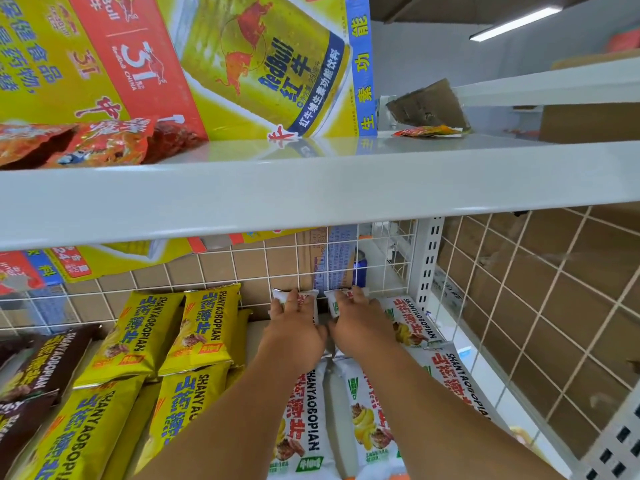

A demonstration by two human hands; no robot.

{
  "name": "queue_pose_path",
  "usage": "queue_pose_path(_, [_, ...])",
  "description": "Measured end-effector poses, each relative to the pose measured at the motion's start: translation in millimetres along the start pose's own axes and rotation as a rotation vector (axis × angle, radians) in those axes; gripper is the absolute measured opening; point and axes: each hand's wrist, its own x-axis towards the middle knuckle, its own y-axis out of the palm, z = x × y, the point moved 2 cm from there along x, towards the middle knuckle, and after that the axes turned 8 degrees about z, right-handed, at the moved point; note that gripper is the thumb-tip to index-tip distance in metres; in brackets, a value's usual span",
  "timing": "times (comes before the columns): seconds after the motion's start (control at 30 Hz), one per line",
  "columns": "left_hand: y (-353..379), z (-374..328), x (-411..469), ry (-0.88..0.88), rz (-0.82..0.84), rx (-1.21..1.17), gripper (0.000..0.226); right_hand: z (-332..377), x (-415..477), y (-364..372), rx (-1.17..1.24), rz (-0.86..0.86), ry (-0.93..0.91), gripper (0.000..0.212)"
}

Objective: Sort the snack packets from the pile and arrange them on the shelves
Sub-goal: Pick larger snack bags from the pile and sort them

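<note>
**Position.** Lower shelf [255, 336], rear right sect. L hand [294, 323] lay palm-down on left white packet [304, 296]. R hand [360, 320] lay likewise on right white packet [335, 301], just beside it. Both pkts sat at the wire mesh back [398, 258]; touching or just short, cannot tell.

**Fingers.** Both hands: fingers fairly straight and spread over pkt tops, tips near the far seams. No curl or pinch seen. Thumbs hidden.

**Adjacent stock.** Front white packets [301, 427] lay under the forearms, yellow packets [204, 327] to the left, brown packets [34, 368] beyond those.

**Handling, est.** Pkts judged light, air-puffed, soft-walled. Film was glossy, so prob. slippery under a flat palm. Contents prob. brittle, so hard pressing risks crushing. Best hold judged at the long edges or crimped end seams, thumb opposing fingers. A flat push suits sliding only.
</note>
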Motion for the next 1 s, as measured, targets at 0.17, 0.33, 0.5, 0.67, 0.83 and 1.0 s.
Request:
queue_pose_path(0.17, [3, 5, 0, 0.007, -0.029, -0.014, 0.072, -6, 0, 1, 0.034, 0.02, -0.023, 0.071])
queue_pose_path(0.33, [4, 6, 2, 0.032, -0.054, -0.057, 0.071, -6, 2, -1, 0.033, -0.007, -0.026, 0.07])
queue_pose_path(0.5, [-1, 12, -4, 0.035, -0.072, -0.089, 0.071, -7, -4, -11, 0.083, 0.021, -0.035, 0.073])
queue_pose_path(0.67, [-7, 6, -29, 0.067, -0.214, -0.025, 0.069, -8, -28, -27, 0.032, -0.074, -0.072, 0.068])
queue_pose_path(0.83, [-7, 7, -85, 0.047, -0.235, -0.112, 0.076, -9, -94, -29, 0.064, -0.065, -0.102, 0.063])
queue_pose_path(1.0, [-25, 4, -165, 0.072, -0.315, -0.176, 0.073, -1, -160, -49, 0.08, -0.077, -0.198, 0.066])
